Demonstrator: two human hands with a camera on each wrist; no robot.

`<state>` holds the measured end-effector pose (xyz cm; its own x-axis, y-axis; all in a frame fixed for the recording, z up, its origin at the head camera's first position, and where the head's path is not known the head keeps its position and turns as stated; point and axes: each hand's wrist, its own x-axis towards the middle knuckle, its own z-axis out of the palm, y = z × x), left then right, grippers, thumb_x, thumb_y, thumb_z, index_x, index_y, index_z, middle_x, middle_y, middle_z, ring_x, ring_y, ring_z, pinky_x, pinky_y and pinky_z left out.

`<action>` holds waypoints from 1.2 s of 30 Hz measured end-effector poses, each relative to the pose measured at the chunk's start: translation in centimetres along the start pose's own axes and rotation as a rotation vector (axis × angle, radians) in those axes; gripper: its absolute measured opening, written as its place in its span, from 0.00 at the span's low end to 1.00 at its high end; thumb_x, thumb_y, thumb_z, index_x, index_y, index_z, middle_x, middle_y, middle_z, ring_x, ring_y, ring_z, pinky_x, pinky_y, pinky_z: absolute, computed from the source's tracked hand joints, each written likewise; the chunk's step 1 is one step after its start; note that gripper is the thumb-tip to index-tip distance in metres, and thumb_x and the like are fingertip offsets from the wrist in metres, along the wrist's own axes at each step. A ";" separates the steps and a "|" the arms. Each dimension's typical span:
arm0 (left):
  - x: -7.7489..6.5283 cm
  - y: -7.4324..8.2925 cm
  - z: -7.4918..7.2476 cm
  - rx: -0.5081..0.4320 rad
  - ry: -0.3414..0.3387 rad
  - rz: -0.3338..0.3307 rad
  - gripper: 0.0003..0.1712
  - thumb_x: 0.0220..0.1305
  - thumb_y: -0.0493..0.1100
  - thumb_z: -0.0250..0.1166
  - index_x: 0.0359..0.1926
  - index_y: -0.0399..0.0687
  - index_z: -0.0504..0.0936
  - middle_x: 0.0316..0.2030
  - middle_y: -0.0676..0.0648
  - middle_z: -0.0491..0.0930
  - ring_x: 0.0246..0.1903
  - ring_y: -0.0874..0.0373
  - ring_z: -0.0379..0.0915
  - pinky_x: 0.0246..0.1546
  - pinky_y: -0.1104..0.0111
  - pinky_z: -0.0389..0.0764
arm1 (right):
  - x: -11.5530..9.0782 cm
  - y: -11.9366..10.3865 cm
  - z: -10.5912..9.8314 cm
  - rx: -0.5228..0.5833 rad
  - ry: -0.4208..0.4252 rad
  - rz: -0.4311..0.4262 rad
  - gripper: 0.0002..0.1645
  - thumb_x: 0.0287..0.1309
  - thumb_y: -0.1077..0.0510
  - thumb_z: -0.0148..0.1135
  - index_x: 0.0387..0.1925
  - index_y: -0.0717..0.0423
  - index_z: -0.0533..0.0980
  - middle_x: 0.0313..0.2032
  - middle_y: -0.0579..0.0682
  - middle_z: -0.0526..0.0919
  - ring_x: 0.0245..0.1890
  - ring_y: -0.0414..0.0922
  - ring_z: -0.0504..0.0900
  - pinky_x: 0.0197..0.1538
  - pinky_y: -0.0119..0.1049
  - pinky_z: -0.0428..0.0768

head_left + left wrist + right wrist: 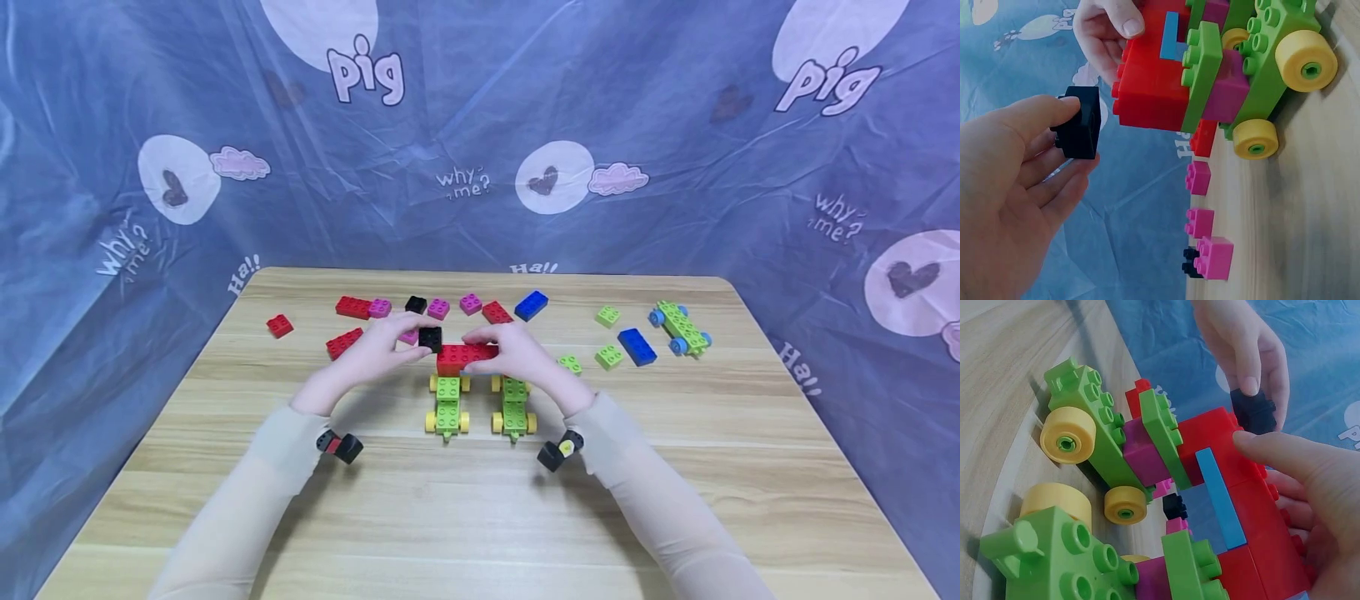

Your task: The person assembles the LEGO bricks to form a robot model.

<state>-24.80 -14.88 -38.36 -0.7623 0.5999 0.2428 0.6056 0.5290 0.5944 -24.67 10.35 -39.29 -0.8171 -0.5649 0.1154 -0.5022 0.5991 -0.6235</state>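
Observation:
My left hand (pixel 381 343) pinches a black toy brick (pixel 1080 128) between thumb and fingers, just left of the red bricks. My right hand (pixel 517 348) grips the joined red bricks (pixel 456 360), thumb on the near side and fingers behind. A flat blue piece (pixel 1219 497) shows at the near side of the red bricks. Under them, green bricks (pixel 1159 434) and purple bricks (pixel 1144 450) form two columns. Each column rises from a green wheeled base with yellow wheels, one at left (pixel 447 412) and one at right (pixel 514 412).
Loose red, pink and black bricks lie behind and left of the build, including a red brick (pixel 280 325). A blue brick (pixel 637 347), several small green bricks (pixel 608 316) and a blue-wheeled green base (pixel 680 327) are at right. A printed blue cloth (pixel 480 125) hangs behind.

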 end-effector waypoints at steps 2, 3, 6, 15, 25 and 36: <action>0.0 0.0 0.2 -0.007 -0.011 0.016 0.25 0.61 0.38 0.66 0.59 0.40 0.76 0.57 0.40 0.77 0.54 0.44 0.75 0.53 0.50 0.78 | 0.0 0.0 0.1 -0.019 0.001 0.001 0.29 0.50 0.50 0.73 0.53 0.59 0.79 0.52 0.54 0.83 0.54 0.50 0.80 0.58 0.44 0.77; -0.1 0.0 0.2 -0.009 -0.013 0.024 0.25 0.60 0.38 0.67 0.59 0.40 0.76 0.57 0.40 0.78 0.54 0.44 0.74 0.53 0.50 0.78 | 0.0 0.0 0.1 -0.025 0.003 -0.001 0.29 0.50 0.50 0.73 0.53 0.59 0.80 0.51 0.54 0.84 0.53 0.50 0.81 0.57 0.44 0.78; -0.1 0.0 0.4 -0.011 -0.013 0.046 0.24 0.59 0.37 0.68 0.57 0.38 0.77 0.55 0.39 0.79 0.52 0.43 0.75 0.52 0.51 0.78 | 0.0 0.0 0.3 -0.031 0.016 -0.011 0.27 0.50 0.50 0.73 0.51 0.58 0.81 0.50 0.53 0.84 0.50 0.48 0.82 0.53 0.42 0.79; -0.1 -0.2 0.7 -0.001 -0.019 0.060 0.23 0.57 0.36 0.69 0.55 0.36 0.78 0.53 0.39 0.79 0.54 0.43 0.74 0.53 0.51 0.78 | -0.1 0.2 0.6 -0.018 0.035 0.001 0.25 0.52 0.50 0.72 0.51 0.56 0.81 0.49 0.52 0.85 0.50 0.47 0.82 0.53 0.42 0.79; -0.1 -0.1 0.8 0.016 -0.022 0.033 0.23 0.57 0.36 0.69 0.55 0.37 0.78 0.53 0.39 0.80 0.54 0.43 0.74 0.53 0.52 0.78 | -0.1 0.3 0.7 -0.012 0.056 -0.006 0.24 0.52 0.50 0.72 0.50 0.56 0.82 0.48 0.51 0.85 0.42 0.43 0.83 0.44 0.36 0.79; 0.5 0.4 0.3 0.036 -0.070 0.028 0.24 0.58 0.37 0.69 0.56 0.36 0.78 0.54 0.39 0.79 0.55 0.45 0.75 0.53 0.53 0.78 | -0.2 0.5 0.7 0.001 0.060 0.011 0.24 0.52 0.50 0.72 0.51 0.54 0.82 0.49 0.51 0.85 0.47 0.46 0.83 0.50 0.40 0.80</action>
<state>-24.87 -14.16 -38.22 -0.7276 0.6549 0.2040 0.6355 0.5317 0.5599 -24.53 10.36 -40.21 -0.8382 -0.5230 0.1544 -0.4925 0.6046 -0.6260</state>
